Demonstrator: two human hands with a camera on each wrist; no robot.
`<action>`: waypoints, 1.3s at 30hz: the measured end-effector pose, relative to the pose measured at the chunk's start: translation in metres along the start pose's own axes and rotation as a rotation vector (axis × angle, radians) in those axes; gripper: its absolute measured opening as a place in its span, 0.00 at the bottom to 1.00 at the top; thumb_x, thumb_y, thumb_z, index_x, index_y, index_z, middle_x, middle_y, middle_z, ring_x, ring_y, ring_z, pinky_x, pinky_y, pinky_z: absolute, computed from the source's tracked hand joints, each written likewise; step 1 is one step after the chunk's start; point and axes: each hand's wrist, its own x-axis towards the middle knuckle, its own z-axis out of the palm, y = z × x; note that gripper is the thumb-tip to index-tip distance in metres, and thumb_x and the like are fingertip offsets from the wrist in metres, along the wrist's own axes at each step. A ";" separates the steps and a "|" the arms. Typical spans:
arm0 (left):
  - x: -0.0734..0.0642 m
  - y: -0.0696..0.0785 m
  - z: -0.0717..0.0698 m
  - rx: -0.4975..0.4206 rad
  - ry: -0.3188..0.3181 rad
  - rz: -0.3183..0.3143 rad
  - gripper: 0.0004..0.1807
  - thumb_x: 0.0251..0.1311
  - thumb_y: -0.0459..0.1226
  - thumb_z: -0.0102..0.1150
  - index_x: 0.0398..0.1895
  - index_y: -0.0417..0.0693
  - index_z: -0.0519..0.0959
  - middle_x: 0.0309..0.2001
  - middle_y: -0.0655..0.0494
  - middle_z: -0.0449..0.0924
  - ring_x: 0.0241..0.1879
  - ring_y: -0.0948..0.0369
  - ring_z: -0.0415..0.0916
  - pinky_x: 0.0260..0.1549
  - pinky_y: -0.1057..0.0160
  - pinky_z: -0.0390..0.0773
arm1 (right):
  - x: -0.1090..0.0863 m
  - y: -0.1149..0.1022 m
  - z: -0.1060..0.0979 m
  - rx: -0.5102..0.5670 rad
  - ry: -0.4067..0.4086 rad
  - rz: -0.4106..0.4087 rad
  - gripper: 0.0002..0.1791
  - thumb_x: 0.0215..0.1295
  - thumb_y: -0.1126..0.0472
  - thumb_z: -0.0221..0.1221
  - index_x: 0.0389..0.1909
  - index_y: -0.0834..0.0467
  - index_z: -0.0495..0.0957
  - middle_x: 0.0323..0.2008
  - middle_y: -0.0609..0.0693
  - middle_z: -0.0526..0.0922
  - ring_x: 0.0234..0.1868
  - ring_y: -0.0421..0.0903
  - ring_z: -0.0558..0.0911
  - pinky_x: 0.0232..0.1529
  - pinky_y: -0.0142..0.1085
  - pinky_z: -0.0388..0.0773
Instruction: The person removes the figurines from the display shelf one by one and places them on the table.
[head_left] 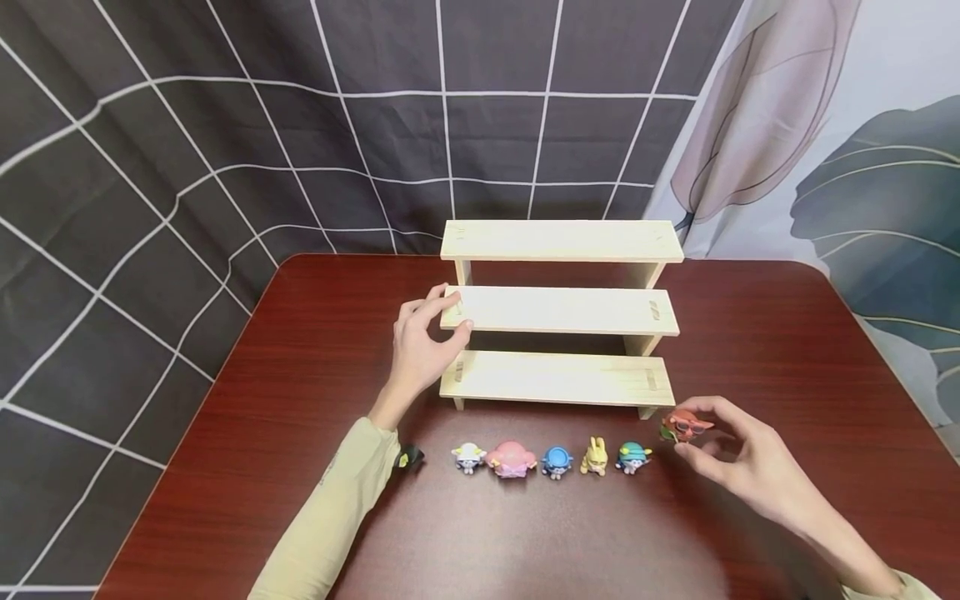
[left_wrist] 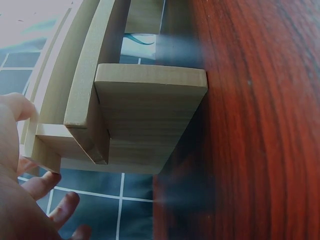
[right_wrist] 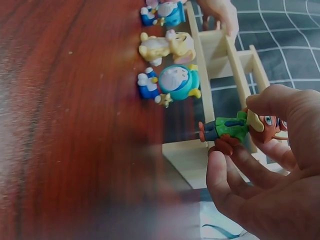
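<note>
A three-tier wooden display shelf (head_left: 558, 310) stands on the table. My left hand (head_left: 423, 346) grips the left end of its middle board, thumb at the front edge and fingers over the top and behind. To the right of the bottom board, my right hand (head_left: 750, 454) pinches a small orange fox figurine (right_wrist: 232, 127) in a green shirt, raised off the table. In front of the shelf stand a white figurine (head_left: 468, 457), a pink one (head_left: 512, 460), a blue one (head_left: 557, 462), a yellow rabbit (head_left: 594, 457) and a teal-hooded one (head_left: 633, 457).
A dark figurine (head_left: 410, 457) is partly hidden by the left sleeve (head_left: 337, 500). The reddish-brown table (head_left: 315, 308) has rounded back corners. Behind it hang a dark grid-patterned curtain (head_left: 390, 133) and, at right, a pale leaf-patterned one (head_left: 885, 192).
</note>
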 end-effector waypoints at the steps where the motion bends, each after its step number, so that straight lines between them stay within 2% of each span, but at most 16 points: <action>1: 0.000 0.000 0.000 0.000 0.002 0.001 0.24 0.54 0.42 0.69 0.56 0.49 0.85 0.63 0.57 0.77 0.52 0.51 0.69 0.50 0.45 0.65 | -0.001 0.001 0.000 0.000 -0.001 0.006 0.31 0.42 0.82 0.70 0.50 0.60 0.77 0.38 0.43 0.81 0.28 0.38 0.81 0.33 0.23 0.76; 14: 0.000 -0.002 0.001 -0.002 0.009 0.020 0.24 0.53 0.42 0.70 0.56 0.48 0.85 0.63 0.54 0.77 0.52 0.50 0.70 0.49 0.45 0.65 | -0.015 0.016 0.007 0.054 -0.033 0.053 0.29 0.45 0.81 0.70 0.50 0.61 0.77 0.38 0.45 0.81 0.27 0.41 0.81 0.31 0.25 0.77; 24: 0.000 -0.003 0.001 0.009 0.009 0.008 0.24 0.54 0.42 0.70 0.56 0.50 0.85 0.63 0.58 0.77 0.52 0.52 0.70 0.50 0.46 0.65 | -0.020 0.026 0.010 0.098 -0.051 0.061 0.28 0.47 0.81 0.70 0.50 0.61 0.76 0.38 0.47 0.82 0.26 0.42 0.81 0.30 0.27 0.77; 39: -0.001 -0.005 0.002 0.007 0.008 0.014 0.23 0.54 0.41 0.70 0.56 0.49 0.84 0.63 0.56 0.77 0.52 0.51 0.69 0.50 0.46 0.65 | -0.023 0.034 0.012 0.150 -0.087 0.049 0.27 0.48 0.82 0.69 0.50 0.62 0.76 0.38 0.49 0.81 0.29 0.42 0.82 0.31 0.29 0.78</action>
